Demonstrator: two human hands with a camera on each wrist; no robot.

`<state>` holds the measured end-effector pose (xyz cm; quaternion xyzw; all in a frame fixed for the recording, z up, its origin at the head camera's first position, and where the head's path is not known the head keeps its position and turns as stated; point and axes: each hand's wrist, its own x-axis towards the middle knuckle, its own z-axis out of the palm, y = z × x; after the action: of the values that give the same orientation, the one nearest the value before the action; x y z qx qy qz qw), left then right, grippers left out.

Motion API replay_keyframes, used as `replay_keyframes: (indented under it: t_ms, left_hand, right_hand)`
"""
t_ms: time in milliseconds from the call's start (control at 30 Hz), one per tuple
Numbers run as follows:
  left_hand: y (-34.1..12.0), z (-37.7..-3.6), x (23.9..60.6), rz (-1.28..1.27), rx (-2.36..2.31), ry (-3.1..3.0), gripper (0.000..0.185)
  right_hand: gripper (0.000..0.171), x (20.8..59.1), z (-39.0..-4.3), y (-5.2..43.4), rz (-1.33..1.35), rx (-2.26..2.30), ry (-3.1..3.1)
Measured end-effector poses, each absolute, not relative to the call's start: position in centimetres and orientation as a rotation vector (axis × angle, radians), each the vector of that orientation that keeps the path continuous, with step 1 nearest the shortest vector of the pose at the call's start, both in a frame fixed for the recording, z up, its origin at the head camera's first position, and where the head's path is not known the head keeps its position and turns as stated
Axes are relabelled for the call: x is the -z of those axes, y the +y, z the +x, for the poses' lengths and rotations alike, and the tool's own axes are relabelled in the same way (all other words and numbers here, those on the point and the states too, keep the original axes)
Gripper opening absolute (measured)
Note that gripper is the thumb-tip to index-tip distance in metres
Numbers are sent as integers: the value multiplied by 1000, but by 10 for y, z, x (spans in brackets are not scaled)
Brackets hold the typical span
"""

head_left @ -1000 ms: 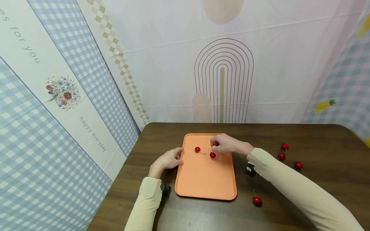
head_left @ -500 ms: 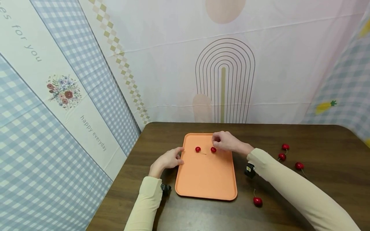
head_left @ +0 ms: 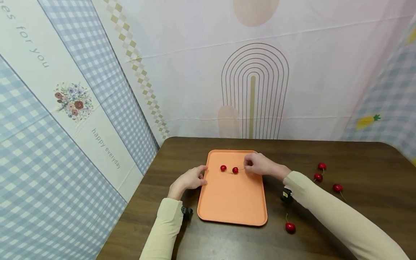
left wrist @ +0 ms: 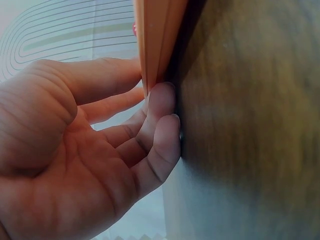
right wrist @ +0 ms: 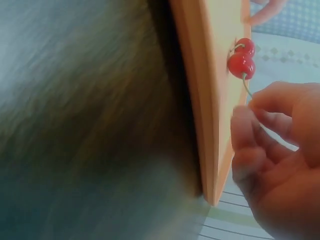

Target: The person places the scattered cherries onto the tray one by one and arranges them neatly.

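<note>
An orange tray (head_left: pixel 232 202) lies on the dark wooden table. Two red cherries lie close together at its far end, one (head_left: pixel 223 168) to the left and one (head_left: pixel 235 170) to the right. My right hand (head_left: pixel 248 164) hovers just right of them. In the right wrist view it (right wrist: pixel 248 104) pinches the thin stem of the nearer cherry (right wrist: pixel 241 65), with the other cherry (right wrist: pixel 245 47) behind. My left hand (head_left: pixel 200 175) rests on the table at the tray's left rim; its relaxed fingers (left wrist: pixel 161 107) touch the rim (left wrist: pixel 152 45).
Several more stemmed cherries lie on the table right of the tray: three in a group (head_left: pixel 321 166) (head_left: pixel 318 177) (head_left: pixel 337 187) and one nearer me (head_left: pixel 290 227). Patterned cloth walls close in the back and the sides.
My right hand has carried its cherry towards the tray's far end and left, beside the first cherry, and the hand has shifted a little right. The left hand has stayed put.
</note>
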<state>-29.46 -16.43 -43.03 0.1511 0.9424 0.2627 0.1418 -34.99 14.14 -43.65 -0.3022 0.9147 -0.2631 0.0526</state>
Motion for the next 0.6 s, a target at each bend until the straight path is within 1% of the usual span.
replay_keyframes:
  t_ms: [233, 600]
  left_hand:
    - [-165, -296, 431, 435, -758, 2717, 59]
    - [-166, -297, 433, 449, -756, 2711, 59]
  right_hand:
    - [16, 440, -346, 144, -1027, 618, 2803]
    - [16, 444, -345, 141, -1076, 504, 2821]
